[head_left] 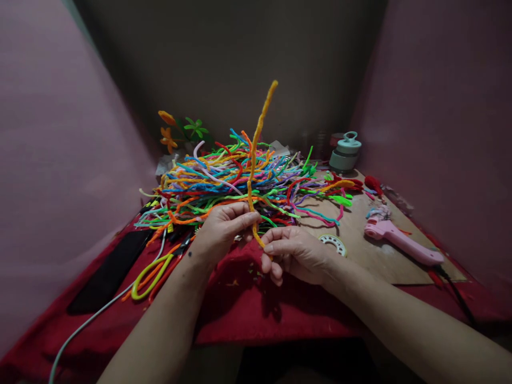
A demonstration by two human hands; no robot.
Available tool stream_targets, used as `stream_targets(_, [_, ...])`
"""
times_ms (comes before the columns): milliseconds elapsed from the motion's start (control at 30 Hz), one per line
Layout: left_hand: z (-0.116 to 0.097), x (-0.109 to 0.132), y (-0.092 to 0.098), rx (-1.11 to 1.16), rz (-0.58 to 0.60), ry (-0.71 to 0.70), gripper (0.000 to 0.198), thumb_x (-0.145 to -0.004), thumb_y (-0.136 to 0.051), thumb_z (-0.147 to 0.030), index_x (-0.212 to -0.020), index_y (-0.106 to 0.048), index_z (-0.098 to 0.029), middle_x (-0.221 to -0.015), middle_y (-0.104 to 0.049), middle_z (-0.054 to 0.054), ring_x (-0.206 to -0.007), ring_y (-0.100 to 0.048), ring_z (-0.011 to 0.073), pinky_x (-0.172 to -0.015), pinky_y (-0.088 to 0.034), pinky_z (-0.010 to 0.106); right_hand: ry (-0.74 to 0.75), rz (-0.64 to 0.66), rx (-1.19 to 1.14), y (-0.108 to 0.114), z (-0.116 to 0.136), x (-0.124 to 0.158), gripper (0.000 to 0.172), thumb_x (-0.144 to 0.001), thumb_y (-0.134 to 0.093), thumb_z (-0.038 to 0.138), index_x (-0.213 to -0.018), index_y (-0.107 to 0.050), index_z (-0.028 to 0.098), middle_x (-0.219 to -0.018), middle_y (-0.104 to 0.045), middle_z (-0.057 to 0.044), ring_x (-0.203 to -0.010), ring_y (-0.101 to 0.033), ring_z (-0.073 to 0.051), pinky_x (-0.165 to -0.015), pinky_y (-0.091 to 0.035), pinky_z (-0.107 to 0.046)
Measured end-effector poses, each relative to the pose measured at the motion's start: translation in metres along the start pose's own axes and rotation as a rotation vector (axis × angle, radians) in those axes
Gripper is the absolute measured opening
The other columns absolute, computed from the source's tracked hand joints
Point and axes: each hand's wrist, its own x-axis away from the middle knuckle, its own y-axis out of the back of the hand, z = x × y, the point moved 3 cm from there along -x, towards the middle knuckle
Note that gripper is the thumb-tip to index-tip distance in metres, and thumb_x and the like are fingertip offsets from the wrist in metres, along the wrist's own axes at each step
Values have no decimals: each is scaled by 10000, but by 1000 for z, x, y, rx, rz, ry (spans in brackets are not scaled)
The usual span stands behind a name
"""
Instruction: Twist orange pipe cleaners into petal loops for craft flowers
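A long orange-yellow pipe cleaner (256, 144) rises upright in front of me, slightly wavy along its length. My left hand (230, 226) is closed, pinching its lower part between thumb and fingers. Just below and to the right, my right hand (294, 253) pinches the same pipe cleaner near its lower end, which bends toward the right fingers. The very tip is hidden by that hand. Behind both hands lies a large heap of pipe cleaners (208, 178) in many colours.
A pink glue gun (404, 242) and a white tape roll (332, 244) lie at right on a brown board (396, 272). A teal container (346, 152) stands behind. At left are yellow-handled pliers (150, 277), a black phone-like slab (110, 272), a white cable (92, 320) and pipe-cleaner flowers (170, 133).
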Motion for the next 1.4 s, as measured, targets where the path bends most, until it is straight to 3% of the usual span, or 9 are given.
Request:
stream_targets(533, [6,-2,-2,166,-84,46,231,-705,-658,-340,-691,-532,-146,-479,-491,-55,-343,-399,36,-326,-274,142,118,-210,43,1,9,2,192,-606,-709,166,-736,-575,118,-557,-613,-7,-392,-502,-76,-416,-431,-212])
stream_targets(733, [5,-1,-1,161,-114,62,283,-708,-650,-392,-676,-490,-161,-523,-506,-53,-360,-417,45,-323,-278,148,158,-208,27,6,7,0,193,-614,-702,169,-734,-555,131,-576,-616,-3,-406,-513,-86,-419,-433,-222])
stream_targets(867, [-6,24,24,-101,-292,-21,277,-723,-618,-420,-807,-541,-169,-657,-574,-25,-458,-498,71,-419,-373,184,140,-190,15,7,6,1,187,-621,-700,180,-729,-556,129,-583,-616,-6,-417,-512,-86,-434,-436,-232])
stream_targets(967, [-10,59,58,-565,-451,-41,269,-739,-579,-420,-859,-576,-178,-768,-612,11,-642,-575,129,-581,-436,232,125,-193,-8,5,6,1,179,-613,-693,173,-717,-555,130,-574,-608,-2,-415,-497,-78,-429,-413,-224])
stream_targets(1033, [-5,81,79,-961,-494,49,262,-762,-524,-422,-843,-581,-180,-824,-628,41,-755,-593,184,-663,-433,273,116,-198,-15,5,6,2,178,-606,-691,172,-713,-555,132,-566,-600,1,-411,-488,-75,-427,-397,-221])
stream_targets(1133, [14,103,99,-1394,-417,242,258,-791,-443,-403,-820,-565,-178,-837,-621,80,-781,-596,227,-644,-414,297,113,-196,-23,4,6,1,167,-604,-681,164,-715,-559,134,-572,-602,0,-415,-489,-76,-435,-389,-225])
stream_targets(1233, [31,109,105,-1523,-329,303,246,-824,-362,-337,-884,-532,-169,-920,-617,115,-873,-600,241,-698,-424,311,116,-187,-31,5,6,1,157,-608,-671,157,-718,-562,137,-583,-607,-3,-425,-497,-81,-449,-394,-234])
stream_targets(1400, [36,113,113,-1516,-355,396,271,-796,-365,-281,-1005,-483,-156,-956,-638,145,-866,-630,274,-690,-454,345,121,-206,-33,8,7,0,175,-602,-682,160,-720,-555,143,-576,-606,1,-416,-487,-78,-449,-381,-234])
